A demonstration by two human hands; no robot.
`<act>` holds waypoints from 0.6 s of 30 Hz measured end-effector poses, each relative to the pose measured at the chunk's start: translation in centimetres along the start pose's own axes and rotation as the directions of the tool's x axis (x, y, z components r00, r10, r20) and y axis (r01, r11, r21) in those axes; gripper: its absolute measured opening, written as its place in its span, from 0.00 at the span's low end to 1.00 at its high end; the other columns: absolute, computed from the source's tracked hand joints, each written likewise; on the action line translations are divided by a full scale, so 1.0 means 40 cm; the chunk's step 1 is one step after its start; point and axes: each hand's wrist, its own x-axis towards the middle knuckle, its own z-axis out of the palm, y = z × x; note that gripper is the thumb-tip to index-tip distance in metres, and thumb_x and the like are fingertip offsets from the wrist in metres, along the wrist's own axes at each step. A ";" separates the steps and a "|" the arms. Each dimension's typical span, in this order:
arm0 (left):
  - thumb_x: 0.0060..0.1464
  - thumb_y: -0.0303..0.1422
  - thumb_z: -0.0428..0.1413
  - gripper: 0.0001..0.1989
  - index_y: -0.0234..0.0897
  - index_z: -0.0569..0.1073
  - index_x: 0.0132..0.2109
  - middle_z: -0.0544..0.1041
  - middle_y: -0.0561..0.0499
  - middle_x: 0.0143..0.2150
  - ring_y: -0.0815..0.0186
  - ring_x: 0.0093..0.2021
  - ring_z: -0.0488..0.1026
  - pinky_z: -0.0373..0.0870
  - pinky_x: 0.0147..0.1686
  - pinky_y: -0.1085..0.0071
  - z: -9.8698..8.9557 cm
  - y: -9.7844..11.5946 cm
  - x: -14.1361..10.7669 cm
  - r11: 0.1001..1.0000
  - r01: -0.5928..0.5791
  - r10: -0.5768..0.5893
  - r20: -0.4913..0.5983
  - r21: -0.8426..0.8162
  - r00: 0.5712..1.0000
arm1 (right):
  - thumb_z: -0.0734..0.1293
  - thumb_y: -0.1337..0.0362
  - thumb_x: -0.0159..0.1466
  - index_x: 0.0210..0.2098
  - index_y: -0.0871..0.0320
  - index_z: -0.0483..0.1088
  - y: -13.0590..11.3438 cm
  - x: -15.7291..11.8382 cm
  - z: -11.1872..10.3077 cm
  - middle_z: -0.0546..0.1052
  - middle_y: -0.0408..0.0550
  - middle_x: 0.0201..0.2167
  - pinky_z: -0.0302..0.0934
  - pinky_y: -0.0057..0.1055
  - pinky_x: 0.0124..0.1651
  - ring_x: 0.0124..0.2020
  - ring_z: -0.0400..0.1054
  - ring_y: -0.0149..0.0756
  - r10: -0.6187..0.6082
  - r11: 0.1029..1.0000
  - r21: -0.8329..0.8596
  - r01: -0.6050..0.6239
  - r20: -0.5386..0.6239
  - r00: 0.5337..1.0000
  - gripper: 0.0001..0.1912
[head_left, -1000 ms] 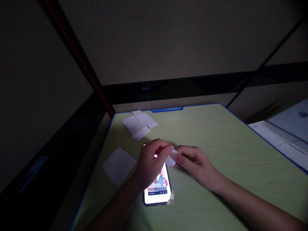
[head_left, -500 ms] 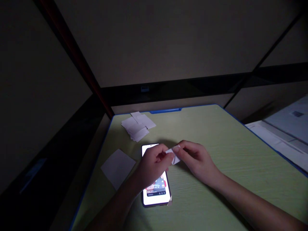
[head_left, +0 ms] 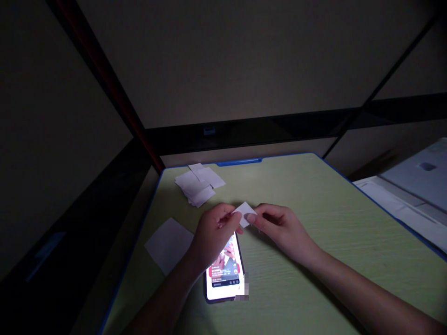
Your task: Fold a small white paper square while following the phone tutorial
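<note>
From the head camera, looking down in a dim room, the small white paper piece [head_left: 244,213] now shows as a flat, pale diamond pinched between the two hands, where half a second ago it looked crumpled and folded in on itself, a bent scrap with a crease sticking out; a second ago it was more bunched still, low between the fingertips; so I judge that a fold has just been pressed flat or opened out, and the folding work is mid-way rather than finished; the left hand [head_left: 213,232] has come up slightly and closes thumb and forefinger on the piece's left corner, the other fingers curled in loosely; the right hand [head_left: 279,228] grips the right corner the same way, thumb on top, its remaining fingers tucked under; both hold the piece just above the green table [head_left: 331,218], over the top end of the lit phone [head_left: 224,272], which lies flat under the left hand with its screen glowing; the piece looks thin, matte and plain white, small enough that the fingertips cover much of it, with one clean point facing away; a loose pile of white paper slips [head_left: 199,184] lies well apart near the far left corner; a single white sheet [head_left: 169,243] lies flat near the left edge.
</note>
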 end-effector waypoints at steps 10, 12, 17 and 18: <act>0.53 0.31 0.53 0.06 0.33 0.69 0.30 0.72 0.54 0.23 0.72 0.23 0.69 0.64 0.26 0.76 0.018 -0.010 -0.004 0.994 0.025 -0.018 0.067 -0.103 0.998 | 0.67 0.54 0.57 0.24 0.60 0.71 0.006 0.006 0.002 0.67 0.41 0.16 0.52 0.27 0.22 0.19 0.58 0.28 0.011 1.000 0.023 -0.010 -0.037 0.999 0.15; 0.53 0.31 0.52 0.06 0.33 0.68 0.30 0.71 0.55 0.22 0.73 0.21 0.67 0.64 0.24 0.76 0.016 -0.016 -0.003 0.991 0.051 -0.041 0.082 -0.123 0.996 | 0.69 0.55 0.56 0.29 0.60 0.73 0.000 0.008 -0.002 0.70 0.41 0.20 0.54 0.27 0.25 0.22 0.60 0.28 0.000 0.999 0.039 0.000 -0.012 1.000 0.13; 0.52 0.32 0.52 0.07 0.34 0.69 0.29 0.69 0.56 0.22 0.73 0.22 0.66 0.62 0.23 0.77 0.008 -0.022 0.000 0.997 0.053 -0.045 0.124 -0.062 0.991 | 0.67 0.55 0.58 0.28 0.60 0.73 -0.008 0.007 -0.011 0.69 0.41 0.20 0.54 0.27 0.25 0.23 0.60 0.29 -0.008 1.000 -0.012 0.008 -0.007 1.000 0.13; 0.53 0.32 0.52 0.08 0.33 0.69 0.28 0.68 0.56 0.21 0.73 0.21 0.65 0.61 0.22 0.77 0.006 -0.020 0.001 0.998 0.050 -0.045 0.109 -0.050 0.993 | 0.66 0.55 0.58 0.26 0.60 0.72 -0.007 0.007 -0.010 0.69 0.41 0.19 0.54 0.27 0.25 0.22 0.59 0.29 -0.006 1.000 -0.031 0.006 -0.003 1.000 0.14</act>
